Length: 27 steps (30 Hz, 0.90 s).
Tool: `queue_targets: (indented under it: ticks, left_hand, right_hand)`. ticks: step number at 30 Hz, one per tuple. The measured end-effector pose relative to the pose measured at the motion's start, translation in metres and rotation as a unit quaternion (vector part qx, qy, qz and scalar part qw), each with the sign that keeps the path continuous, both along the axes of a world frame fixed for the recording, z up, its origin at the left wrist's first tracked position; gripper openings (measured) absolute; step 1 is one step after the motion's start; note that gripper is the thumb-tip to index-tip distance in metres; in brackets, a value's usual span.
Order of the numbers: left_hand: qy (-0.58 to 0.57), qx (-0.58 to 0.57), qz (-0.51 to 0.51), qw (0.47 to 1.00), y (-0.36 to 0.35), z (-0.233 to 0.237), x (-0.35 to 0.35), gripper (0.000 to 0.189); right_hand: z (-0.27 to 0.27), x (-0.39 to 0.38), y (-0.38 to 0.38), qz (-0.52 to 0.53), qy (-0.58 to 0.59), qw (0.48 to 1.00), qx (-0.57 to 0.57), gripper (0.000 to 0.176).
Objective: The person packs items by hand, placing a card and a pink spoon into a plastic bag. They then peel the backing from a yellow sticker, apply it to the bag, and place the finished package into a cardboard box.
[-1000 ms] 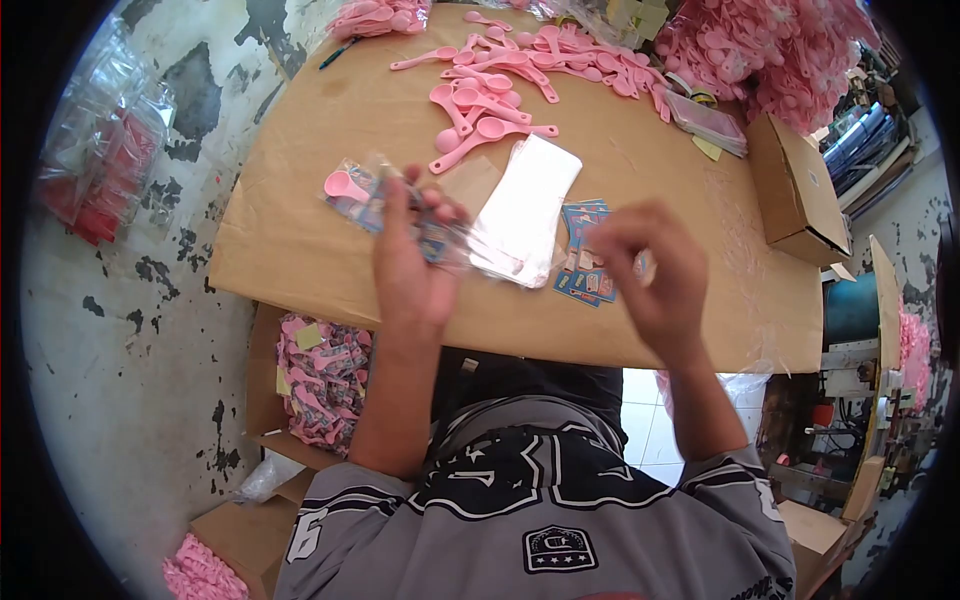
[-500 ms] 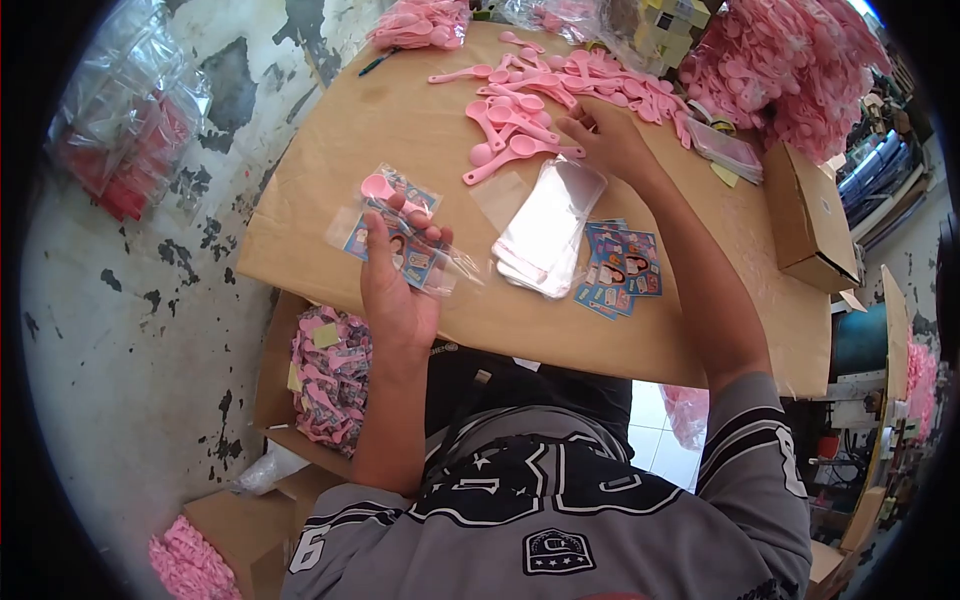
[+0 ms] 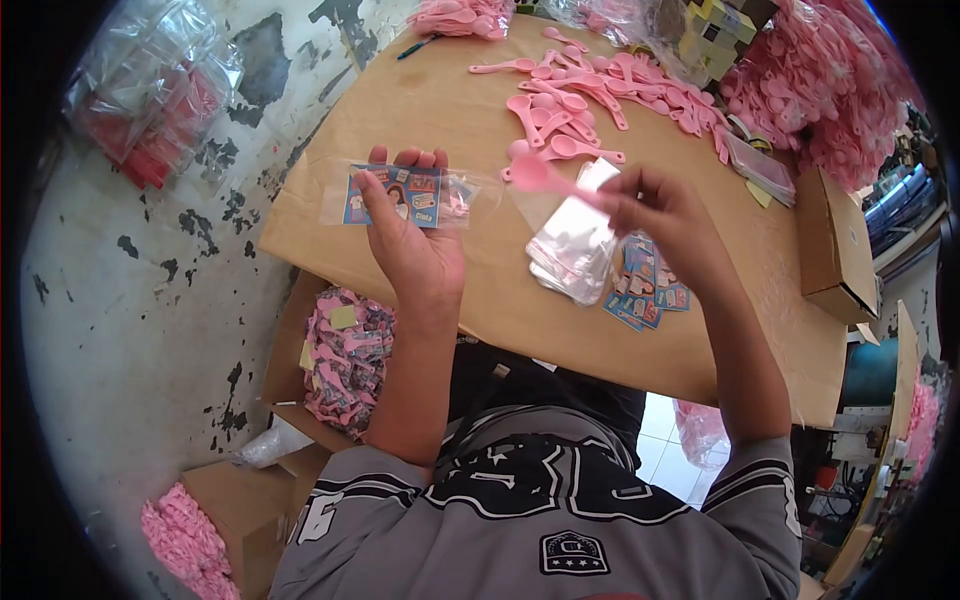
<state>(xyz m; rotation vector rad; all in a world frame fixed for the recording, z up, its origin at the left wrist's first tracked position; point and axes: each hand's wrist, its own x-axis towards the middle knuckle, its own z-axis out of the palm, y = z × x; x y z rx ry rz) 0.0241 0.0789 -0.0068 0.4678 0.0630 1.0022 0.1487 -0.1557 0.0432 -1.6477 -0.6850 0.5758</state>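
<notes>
My left hand [image 3: 415, 230], palm up, has its thumb closed over a clear plastic bag with a printed blue card [image 3: 410, 200] in it. More clear plastic and a bit of pink show behind its fingers. My right hand [image 3: 655, 205] pinches a pink spoon [image 3: 545, 175] by the handle, its bowl pointing left and blurred. Below the spoon lies a stack of clear plastic bags [image 3: 575, 250]. Several blue printed cards [image 3: 648, 285] lie right of the stack, partly under my right hand. Loose pink spoons [image 3: 560, 100] are heaped beyond.
A large heap of bagged pink spoons [image 3: 800, 90] is at the back right, near an open cardboard box [image 3: 840, 245]. Below the table's left edge, a box holds packed pink items [image 3: 345, 365]. A pen [image 3: 417, 47] lies at the back left.
My right hand has come back from the spoon heap, now with a pink spoon in it. My left hand has turned, so the card faces up and the spoon it showed is mostly hidden.
</notes>
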Motion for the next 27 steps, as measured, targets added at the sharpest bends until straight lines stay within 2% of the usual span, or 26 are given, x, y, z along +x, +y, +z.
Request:
queue_targets:
  ticks: [2,9,17,19,22,25,27]
  left_hand:
    - [-0.004,-0.001,-0.014,1.000,-0.006,-0.001,0.004,0.044]
    - [0.021,0.037,-0.130,0.991,-0.046,0.000,0.006,0.046]
    - [0.037,0.012,-0.113,0.993,-0.052,0.012,0.001,0.045]
    - [0.028,0.017,-0.139,0.990,-0.059,0.011,0.001,0.045]
    - [0.018,0.023,-0.180,0.983,-0.068,0.006,0.004,0.047]
    - [0.027,0.032,-0.196,0.980,-0.077,0.008,0.008,0.048]
    - [0.025,0.032,-0.216,0.975,-0.081,0.010,0.009,0.046]
  right_hand:
    - [0.002,-0.021,-0.008,0.032,0.063,0.997,-0.002,0.017]
    - [-0.002,-0.043,0.003,0.031,0.118,0.989,0.084,0.023]
    - [-0.005,-0.049,-0.008,-0.061,0.068,0.983,0.157,0.017]
    - [-0.007,-0.055,-0.008,-0.070,0.050,0.984,0.154,0.017]
    - [-0.014,-0.059,-0.006,-0.062,0.033,0.988,0.137,0.019]
    - [-0.009,-0.068,-0.003,-0.030,0.099,0.979,0.174,0.021]
    - [-0.008,-0.070,-0.003,-0.027,0.090,0.980,0.177,0.023]
